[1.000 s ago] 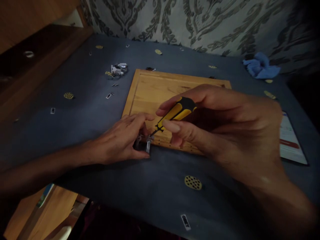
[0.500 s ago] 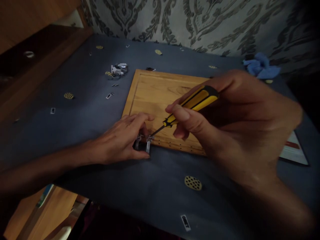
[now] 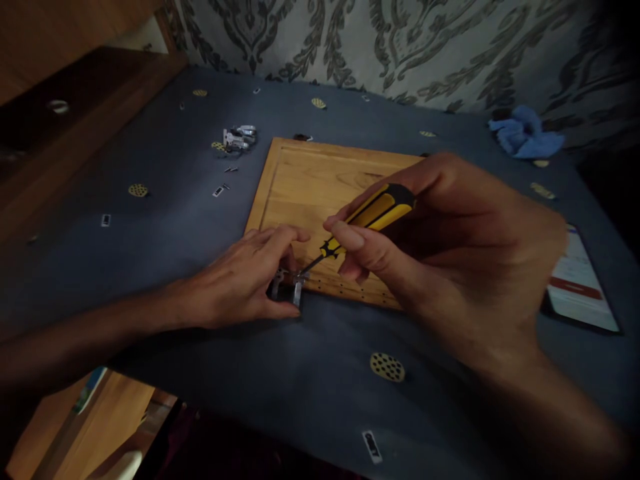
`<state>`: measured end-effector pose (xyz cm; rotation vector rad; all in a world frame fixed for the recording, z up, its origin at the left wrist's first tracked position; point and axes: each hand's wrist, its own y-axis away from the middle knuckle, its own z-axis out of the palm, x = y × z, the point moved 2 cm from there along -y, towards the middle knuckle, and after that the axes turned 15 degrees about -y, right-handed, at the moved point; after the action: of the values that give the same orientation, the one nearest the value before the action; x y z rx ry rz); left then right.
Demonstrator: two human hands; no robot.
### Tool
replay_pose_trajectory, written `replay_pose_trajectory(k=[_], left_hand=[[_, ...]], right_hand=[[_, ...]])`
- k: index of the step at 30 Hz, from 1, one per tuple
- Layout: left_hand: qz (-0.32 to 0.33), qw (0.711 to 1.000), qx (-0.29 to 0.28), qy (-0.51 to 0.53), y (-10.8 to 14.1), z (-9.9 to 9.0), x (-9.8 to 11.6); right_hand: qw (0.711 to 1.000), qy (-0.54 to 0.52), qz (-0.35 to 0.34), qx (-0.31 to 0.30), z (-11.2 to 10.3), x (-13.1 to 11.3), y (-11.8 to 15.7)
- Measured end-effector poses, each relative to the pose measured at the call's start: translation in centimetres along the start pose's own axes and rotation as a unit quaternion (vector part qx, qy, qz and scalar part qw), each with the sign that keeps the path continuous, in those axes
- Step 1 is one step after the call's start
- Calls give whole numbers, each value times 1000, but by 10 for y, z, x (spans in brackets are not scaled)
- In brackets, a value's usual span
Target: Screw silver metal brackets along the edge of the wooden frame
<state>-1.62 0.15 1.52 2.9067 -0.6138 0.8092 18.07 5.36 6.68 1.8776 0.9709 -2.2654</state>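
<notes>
My right hand [image 3: 450, 260] grips a yellow and black screwdriver [image 3: 367, 217] by its handle. The shaft slopes down to the left, and its tip meets a metal hinge [image 3: 298, 291] at the near left corner of a wooden cabinet door [image 3: 320, 193]. Around that hinge my left hand [image 3: 250, 277] is closed, thumb on the near side and fingers over the door's edge. The door lies flat on the blue cloth-like cover. A row of small dark holes runs along its near edge. The screw under the tip is too small to make out.
Several metal hinges [image 3: 239, 138] lie in a pile beyond the left hand, with small screws [image 3: 231, 169] nearby. A phone [image 3: 583, 287] with a lit screen is at the right. A blue cloth [image 3: 525, 133] sits at the back right, before a patterned wall.
My right hand and the screwdriver handle have shifted left and slightly down, while the tip stays at the hinge. More of the phone shows. My left hand keeps its place.
</notes>
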Motion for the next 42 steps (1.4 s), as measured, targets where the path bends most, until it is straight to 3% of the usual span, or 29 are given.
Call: replay_pose_trajectory(k=[7,15,21,23,28,33,42], left_hand=[[4,1000,5,4,1,-2,-1],[13,1000,4,-16,0,1,-5],[12,1000,8,-6,0,-2,-1],[18,1000,10,-11,0,-2,-1],[8,1000,6,-7,0,0,-3],[19,1000,7,14,-1,1,-5],[5,1000,4,8,-1,1,-5]], right_hand=[[997,11,44,-70,1,-9,-1],[1000,13,6,1,4,-4,0],[994,-1,59,-88,1,-6,-5],[997,-8,33,-74,2,-1,-3],[997,4,-66,32,9,8,7],[986,105,-92,87,6,-1,8],[989,101,-84,62,4,1,6]])
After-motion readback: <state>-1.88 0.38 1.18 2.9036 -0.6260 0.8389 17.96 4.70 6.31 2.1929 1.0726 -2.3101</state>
